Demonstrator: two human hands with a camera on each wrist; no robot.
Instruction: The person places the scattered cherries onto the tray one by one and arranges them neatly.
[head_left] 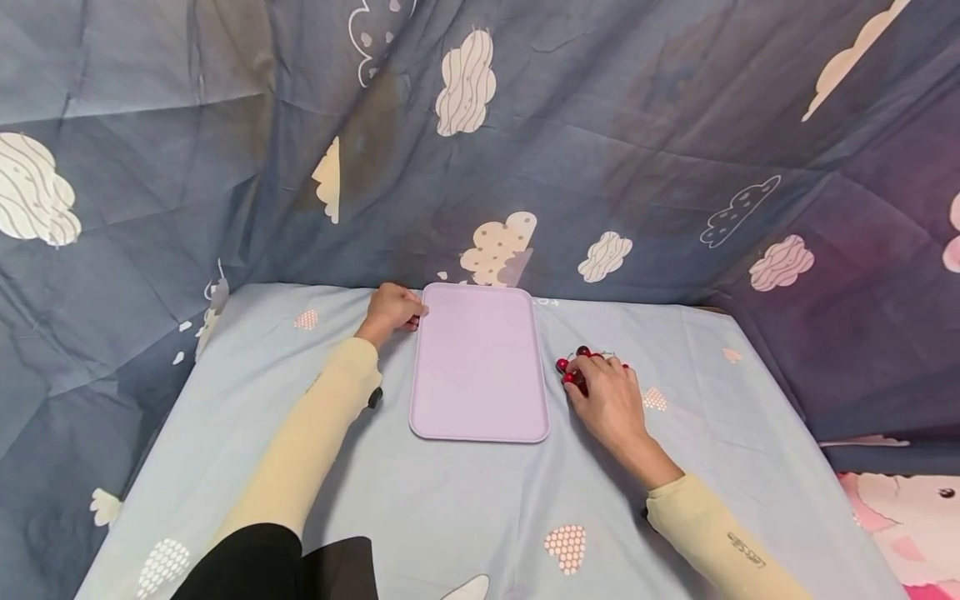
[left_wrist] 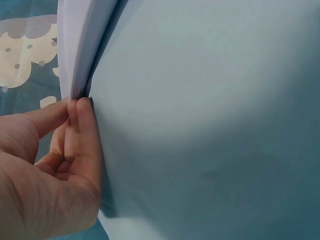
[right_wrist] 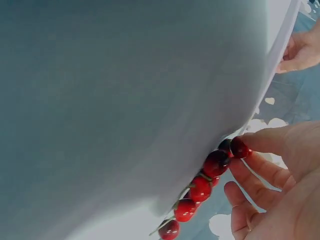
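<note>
A lilac rectangular tray lies flat on the pale blue cloth. My left hand pinches its left rim near the far corner; in the left wrist view the thumb and fingertips meet on the tray edge. To the right of the tray is a small bunch of red cherries, some with green stems. Over them reaches my right hand. The right wrist view has its thumb and fingers around a dark red cherry at the end of the cluster, with other cherries beside it.
Pale blue cloth with heart prints covers the table. A dark blue curtain with cloud prints hangs behind and at the sides. A pink printed cloth shows at the lower right.
</note>
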